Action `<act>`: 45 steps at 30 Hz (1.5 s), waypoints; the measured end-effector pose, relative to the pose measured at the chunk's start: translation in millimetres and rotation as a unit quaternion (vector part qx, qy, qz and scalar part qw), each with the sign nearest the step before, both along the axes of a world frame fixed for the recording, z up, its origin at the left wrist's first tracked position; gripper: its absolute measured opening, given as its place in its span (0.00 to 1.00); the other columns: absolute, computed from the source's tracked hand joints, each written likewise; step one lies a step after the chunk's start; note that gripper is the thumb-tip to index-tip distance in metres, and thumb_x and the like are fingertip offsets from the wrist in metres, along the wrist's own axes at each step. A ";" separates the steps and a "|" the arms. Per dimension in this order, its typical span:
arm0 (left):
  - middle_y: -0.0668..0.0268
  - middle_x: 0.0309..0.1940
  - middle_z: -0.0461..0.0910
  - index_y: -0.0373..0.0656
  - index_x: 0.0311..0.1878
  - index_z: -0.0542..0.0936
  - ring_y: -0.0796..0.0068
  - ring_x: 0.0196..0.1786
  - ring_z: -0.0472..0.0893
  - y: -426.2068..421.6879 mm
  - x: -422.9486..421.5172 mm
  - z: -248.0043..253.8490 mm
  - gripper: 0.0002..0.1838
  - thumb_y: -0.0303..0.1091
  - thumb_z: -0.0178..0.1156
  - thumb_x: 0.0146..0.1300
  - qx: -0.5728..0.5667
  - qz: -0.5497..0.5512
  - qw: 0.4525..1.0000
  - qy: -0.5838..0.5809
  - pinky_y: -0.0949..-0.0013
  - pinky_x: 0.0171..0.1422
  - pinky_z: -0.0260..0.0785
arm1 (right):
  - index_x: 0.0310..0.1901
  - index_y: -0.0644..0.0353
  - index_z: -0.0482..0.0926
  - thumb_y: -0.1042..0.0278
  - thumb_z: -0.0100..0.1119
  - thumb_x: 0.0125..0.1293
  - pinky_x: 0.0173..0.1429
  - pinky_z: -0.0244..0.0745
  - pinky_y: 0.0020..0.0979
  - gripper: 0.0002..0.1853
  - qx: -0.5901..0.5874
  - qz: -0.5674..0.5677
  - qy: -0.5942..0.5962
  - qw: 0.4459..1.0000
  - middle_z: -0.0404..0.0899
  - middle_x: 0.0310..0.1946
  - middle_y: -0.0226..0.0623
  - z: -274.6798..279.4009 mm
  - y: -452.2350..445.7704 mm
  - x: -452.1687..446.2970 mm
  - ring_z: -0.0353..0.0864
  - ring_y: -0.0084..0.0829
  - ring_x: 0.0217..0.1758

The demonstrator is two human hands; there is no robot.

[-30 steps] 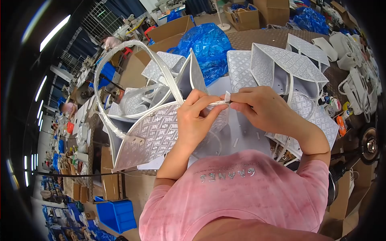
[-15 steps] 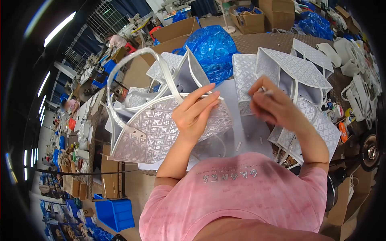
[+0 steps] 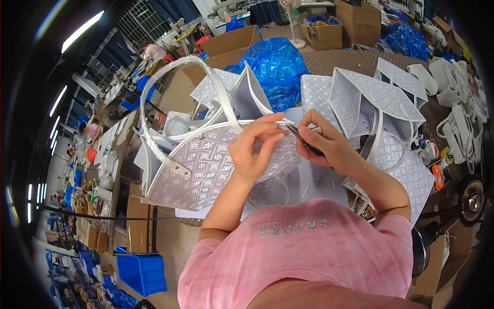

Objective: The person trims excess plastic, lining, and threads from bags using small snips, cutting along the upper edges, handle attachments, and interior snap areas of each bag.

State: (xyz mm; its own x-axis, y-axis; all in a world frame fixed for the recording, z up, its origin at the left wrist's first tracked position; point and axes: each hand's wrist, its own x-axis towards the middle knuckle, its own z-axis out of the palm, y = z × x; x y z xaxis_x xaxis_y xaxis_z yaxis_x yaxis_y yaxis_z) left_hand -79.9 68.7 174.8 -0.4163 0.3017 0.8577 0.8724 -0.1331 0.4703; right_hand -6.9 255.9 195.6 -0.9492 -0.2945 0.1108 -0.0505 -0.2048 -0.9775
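A white and silver patterned handbag [image 3: 206, 159] with a pale looped handle [image 3: 146, 98] lies tilted in front of me. My left hand [image 3: 253, 147] pinches the white-piped top edge near the bag's right corner, thumb and fingers closed on it. Small dark thread snips [image 3: 309, 146] are gripped in my right hand [image 3: 327, 144]. Their tip points at that same corner, close to my left fingertips; whether it touches the piping cannot be made out.
More patterned bags [image 3: 370, 95] stand on the right side of the table, others behind the held one. Beyond them is a blue plastic bag [image 3: 272, 64]. White straps and pieces [image 3: 458, 123] are heaped at far right. A blue crate [image 3: 141, 273] sits on the floor at left.
My right hand has moved left to the bag's corner, and the dark snips now show in it. The left hand stays at the edge, its fingers slightly more curled.
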 end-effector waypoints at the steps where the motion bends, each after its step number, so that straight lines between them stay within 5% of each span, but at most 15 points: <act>1: 0.44 0.46 0.82 0.27 0.47 0.76 0.65 0.36 0.87 0.7 2.1 3.2 0.09 0.13 0.55 0.63 -0.012 0.033 0.999 0.003 0.71 0.41 0.80 | 0.43 0.53 0.63 0.53 0.45 0.77 0.18 0.46 0.17 0.12 -0.012 0.003 -0.004 1.000 0.72 0.24 0.31 -0.1 0.7 0.0 0.55 0.12 0.15; 7: 0.50 0.43 0.84 0.27 0.42 0.80 0.67 0.34 0.87 2.3 2.0 8.3 0.09 0.12 0.59 0.58 -0.027 0.117 0.991 0.059 0.72 0.40 0.80 | 0.41 0.53 0.64 0.52 0.47 0.76 0.17 0.45 0.17 0.13 -0.040 0.017 -0.007 0.999 0.72 0.24 0.32 -2.2 1.8 0.6 0.54 0.12 0.14; 12: 0.49 0.43 0.84 0.27 0.37 0.81 0.67 0.34 0.87 6.1 3.2 6.8 0.06 0.12 0.59 0.58 0.009 0.081 0.997 0.005 0.73 0.39 0.80 | 0.41 0.53 0.64 0.52 0.47 0.76 0.17 0.45 0.17 0.13 -0.043 0.009 -0.015 0.999 0.73 0.25 0.32 -2.2 -3.7 1.0 0.54 0.12 0.14; 20: 0.46 0.43 0.84 0.28 0.37 0.81 0.63 0.35 0.87 0.8 -1.7 3.5 0.06 0.12 0.57 0.59 -0.034 0.083 0.993 0.080 0.72 0.39 0.80 | 0.41 0.53 0.63 0.54 0.48 0.76 0.19 0.45 0.16 0.12 -0.029 -0.038 0.002 0.999 0.71 0.24 0.28 -9.6 -7.6 -1.8 0.54 0.11 0.16; 24: 0.52 0.41 0.84 0.34 0.38 0.80 0.64 0.38 0.86 -3.7 1.0 -2.6 0.10 0.17 0.67 0.52 -0.002 0.063 0.998 0.026 0.70 0.40 0.78 | 0.47 0.53 0.66 0.55 0.50 0.74 0.19 0.45 0.16 0.12 -0.020 -0.048 0.055 0.997 0.70 0.23 0.26 -10.7 -1.7 -1.6 0.55 0.11 0.18; 27: 0.57 0.41 0.81 0.39 0.41 0.78 0.65 0.39 0.81 -14.1 6.3 -2.5 0.18 0.21 0.74 0.47 -0.044 0.156 0.977 0.138 0.68 0.41 0.74 | 0.57 0.53 0.67 0.55 0.53 0.73 0.22 0.47 0.17 0.17 -0.049 -0.034 0.110 0.992 0.69 0.23 0.24 -11.7 12.1 -2.9 0.55 0.11 0.19; 29: 0.59 0.40 0.79 0.40 0.41 0.77 0.66 0.38 0.80 -17.8 8.9 -11.0 0.20 0.22 0.75 0.45 -0.046 0.157 0.979 0.119 0.68 0.41 0.73 | 0.60 0.53 0.70 0.59 0.60 0.68 0.24 0.50 0.19 0.21 -0.003 -0.052 0.160 0.986 0.69 0.22 0.26 -20.8 13.4 -9.9 0.57 0.12 0.19; 32: 0.62 0.39 0.75 0.42 0.42 0.75 0.66 0.38 0.77 -28.4 14.8 -21.2 0.25 0.24 0.79 0.41 -0.044 0.166 0.982 0.079 0.67 0.40 0.70 | 0.51 0.56 0.78 0.64 0.65 0.62 0.27 0.55 0.24 0.16 0.249 -0.075 0.222 0.940 0.71 0.21 0.28 -7.8 8.1 -8.6 0.61 0.15 0.20; 37: 0.63 0.39 0.73 0.43 0.41 0.73 0.69 0.36 0.76 -33.5 20.8 -35.7 0.26 0.24 0.80 0.41 -0.044 0.099 0.989 0.097 0.70 0.38 0.69 | 0.43 0.58 0.81 0.67 0.69 0.57 0.28 0.61 0.27 0.13 0.212 -0.044 0.270 0.938 0.74 0.20 0.30 -26.1 -4.3 -24.1 0.65 0.21 0.19; 45: 0.63 0.37 0.73 0.44 0.40 0.75 0.71 0.36 0.76 -34.4 24.5 -35.0 0.25 0.26 0.80 0.41 -0.070 0.107 0.982 0.137 0.72 0.35 0.68 | 0.38 0.57 0.80 0.70 0.69 0.54 0.32 0.69 0.27 0.10 0.362 0.048 0.239 0.900 0.79 0.22 0.30 -14.4 10.5 -26.2 0.74 0.26 0.21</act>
State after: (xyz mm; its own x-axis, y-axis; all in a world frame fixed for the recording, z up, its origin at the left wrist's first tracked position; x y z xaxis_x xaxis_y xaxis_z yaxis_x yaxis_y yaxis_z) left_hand -55.4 34.3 139.8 -0.2432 0.3556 0.9024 0.9695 0.1172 0.2151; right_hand -33.2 266.4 181.2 -0.8101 -0.5323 0.2457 -0.5170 0.4511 -0.7275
